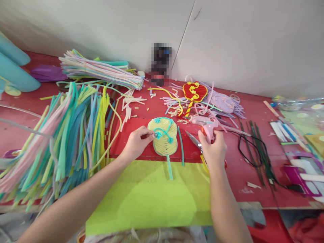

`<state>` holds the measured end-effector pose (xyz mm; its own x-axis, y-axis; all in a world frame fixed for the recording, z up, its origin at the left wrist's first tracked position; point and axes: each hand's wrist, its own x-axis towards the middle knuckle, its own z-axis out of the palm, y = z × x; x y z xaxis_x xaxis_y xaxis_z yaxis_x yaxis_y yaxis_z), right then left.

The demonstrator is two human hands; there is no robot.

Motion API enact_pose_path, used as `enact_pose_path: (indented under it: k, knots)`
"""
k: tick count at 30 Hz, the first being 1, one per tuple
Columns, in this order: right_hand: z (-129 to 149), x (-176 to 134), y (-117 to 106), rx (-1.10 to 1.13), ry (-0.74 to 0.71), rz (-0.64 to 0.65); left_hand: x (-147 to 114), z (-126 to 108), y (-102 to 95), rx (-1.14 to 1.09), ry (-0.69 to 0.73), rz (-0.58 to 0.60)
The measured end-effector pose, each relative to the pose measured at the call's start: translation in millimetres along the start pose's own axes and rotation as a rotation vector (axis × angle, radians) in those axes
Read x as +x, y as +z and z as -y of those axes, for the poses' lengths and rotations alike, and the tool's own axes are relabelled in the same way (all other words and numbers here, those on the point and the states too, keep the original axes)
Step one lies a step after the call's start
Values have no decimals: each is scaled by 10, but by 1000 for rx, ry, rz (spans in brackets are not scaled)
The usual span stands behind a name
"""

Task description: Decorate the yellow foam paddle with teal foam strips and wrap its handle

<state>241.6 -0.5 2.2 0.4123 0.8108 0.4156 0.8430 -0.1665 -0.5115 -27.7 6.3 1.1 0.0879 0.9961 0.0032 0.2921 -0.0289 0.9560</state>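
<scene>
My left hand [139,141] is closed in a pinch at a small teal pipe-cleaner flower [158,135], over the left side of a pale yellow fan [165,148]. The fan, made of pipe cleaners, has a teal edge, a teal curled stem and more small teal flowers, and its teal handle [169,167] points toward me. In my right hand [214,146] is a pink hot glue gun [209,130], its nozzle pointing left above the fan's right side. Scissors [194,139] lie partly hidden under that hand. A loose teal pipe cleaner [181,145] rests between fan and scissors.
Bundles of coloured pipe cleaners [83,128] crowd the left; another bundle [101,69] lies behind. A finished red and yellow fan [194,91] sits at the back among cut pieces. A black cable [239,148] curls at right. Green cloth [152,195] covers the front edge.
</scene>
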Motion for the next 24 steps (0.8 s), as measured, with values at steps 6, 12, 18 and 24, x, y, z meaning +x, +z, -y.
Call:
enact_pose_path:
  k: [6,12,18,24]
  knots:
    - [-304,176,27,-49,119,-38,-9,53,24,-9,14,16]
    - [-310,185,-4,-47,140,-4,-12,57,11,-3,32,15]
    - [-540,275,-36,-163,208,36,-16,48,3,-39,57,59]
    - [-706,320,12,-207,80,50,-26,64,33,-69,69,69]
